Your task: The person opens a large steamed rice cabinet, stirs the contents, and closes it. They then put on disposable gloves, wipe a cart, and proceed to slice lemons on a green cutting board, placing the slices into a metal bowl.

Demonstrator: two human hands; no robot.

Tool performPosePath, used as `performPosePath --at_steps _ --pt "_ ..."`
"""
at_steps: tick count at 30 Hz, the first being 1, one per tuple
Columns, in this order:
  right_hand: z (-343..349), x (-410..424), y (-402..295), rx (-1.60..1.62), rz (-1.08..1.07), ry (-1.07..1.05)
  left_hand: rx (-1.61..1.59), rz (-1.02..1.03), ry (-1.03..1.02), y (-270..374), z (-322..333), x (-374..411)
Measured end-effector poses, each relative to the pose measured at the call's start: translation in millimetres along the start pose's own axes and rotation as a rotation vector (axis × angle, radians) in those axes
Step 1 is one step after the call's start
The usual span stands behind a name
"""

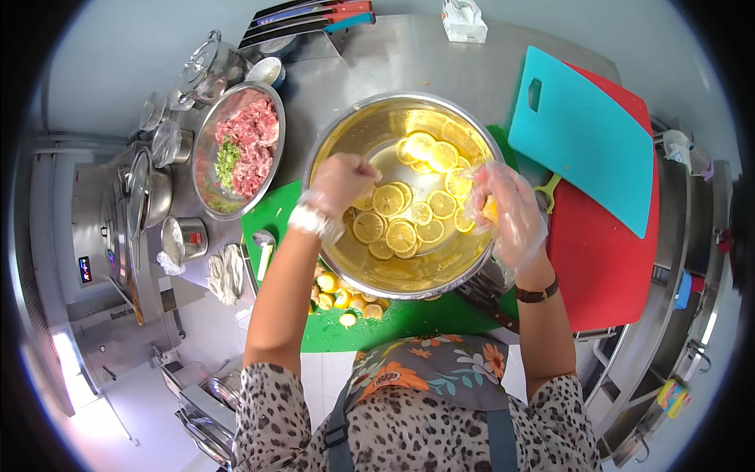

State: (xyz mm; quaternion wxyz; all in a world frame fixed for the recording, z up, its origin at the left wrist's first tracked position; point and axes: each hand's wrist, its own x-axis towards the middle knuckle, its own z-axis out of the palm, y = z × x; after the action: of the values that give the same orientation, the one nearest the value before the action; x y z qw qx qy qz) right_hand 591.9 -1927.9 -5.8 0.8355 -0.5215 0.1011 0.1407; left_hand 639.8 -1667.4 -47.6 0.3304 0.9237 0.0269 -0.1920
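Note:
A large stainless steel bowl (401,283) sits before me on a green cutting board (401,327). Several lemon slices (401,236) lie spread over its bottom in loose clusters. My left hand (348,180), in a clear plastic glove, is above the bowl's left side with its fingers drawn together. Whether anything is between those fingertips is hidden. At the right rim my right hand (507,206), also gloved, has its fingers curled around a yellow lemon piece (491,209). Lemon end pieces (342,298) are heaped on the board just below the bowl.
A steel bowl (197,150) of minced meat (250,147) and chopped greens (226,165) stands left. Turquoise (584,130) and red (596,265) cutting boards overlap at right, with a yellow-green peeler (550,192) beside them. Knives (318,20) stand in a rack behind. A spoon (263,238) lies left.

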Motion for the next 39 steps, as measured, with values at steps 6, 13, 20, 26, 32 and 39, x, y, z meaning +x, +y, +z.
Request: performPosePath --at_steps 6,13,20,26,32,39 --pt "5.8 30.0 16.9 -0.103 -0.025 0.146 -0.217 -0.048 0.176 -1.4 -4.5 -138.6" --pt "33.3 50.7 20.0 -0.573 -0.264 0.189 -0.101 -0.043 0.365 -61.6 66.4 -215.1" --pt "41.1 29.9 10.3 -0.605 0.018 -0.040 -0.077 -0.005 0.424 -94.8 85.6 -241.6" --pt "56.3 11.4 -15.6 -0.552 -0.069 0.091 -0.235 0.117 0.451 -101.5 115.0 -240.0" --pt "66.2 18.2 -19.4 -0.642 -0.533 0.209 -0.238 0.143 0.394 -91.6 120.1 -235.0" --pt "80.0 19.3 -17.1 -0.612 -0.575 0.308 -0.280 0.221 0.399 -84.0 123.2 -228.4"
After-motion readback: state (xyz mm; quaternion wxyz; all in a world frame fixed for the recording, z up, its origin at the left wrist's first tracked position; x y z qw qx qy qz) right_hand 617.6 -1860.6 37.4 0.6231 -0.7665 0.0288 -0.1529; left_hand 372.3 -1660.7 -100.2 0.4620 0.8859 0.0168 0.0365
